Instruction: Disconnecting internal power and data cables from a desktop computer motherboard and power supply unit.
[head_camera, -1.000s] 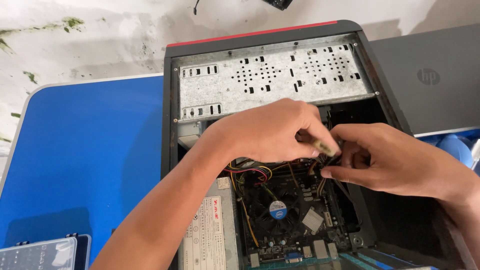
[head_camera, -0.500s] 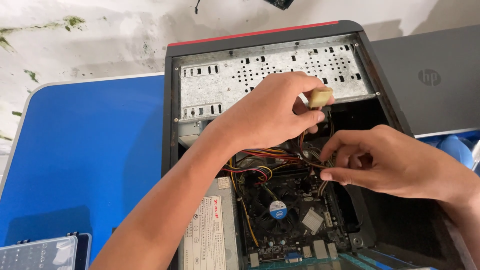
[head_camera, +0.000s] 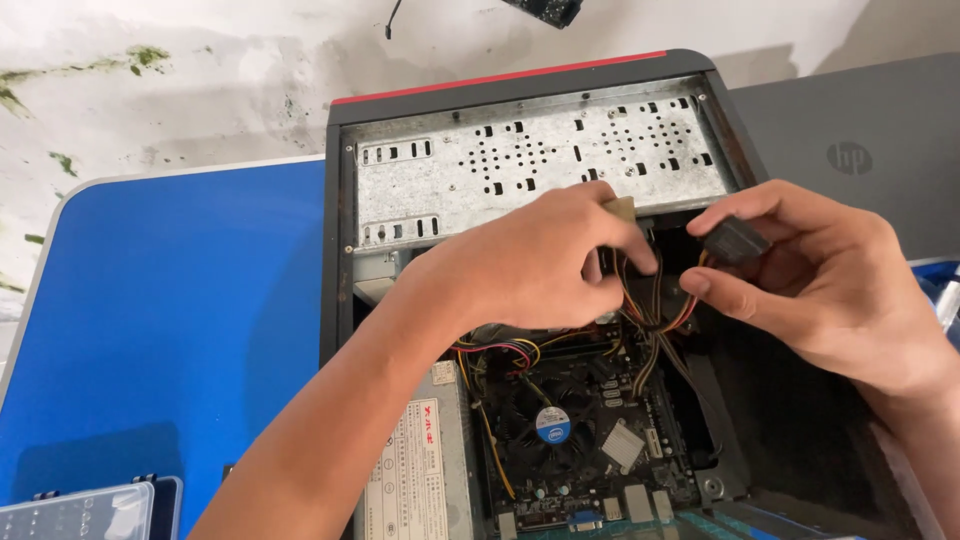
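A beige plug (head_camera: 622, 210) is pinched by the left hand (head_camera: 540, 265), a black plug (head_camera: 735, 240) by the right hand (head_camera: 820, 275), above the open computer case (head_camera: 345, 250), inside its rim.

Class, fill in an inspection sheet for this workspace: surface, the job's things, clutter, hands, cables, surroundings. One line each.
Surface: blue table, bare in the middle.
Job's things: open PC case lying on its side; fan on the board; beige connector; black connector.
Clutter: clear plastic box at the near left corner.
Hands: left hand pinches the beige connector; right hand pinches the black connector.
Cables: coloured wires hang from both connectors into the case.
Surroundings: grey laptop, closed, on the right; stained white wall behind.
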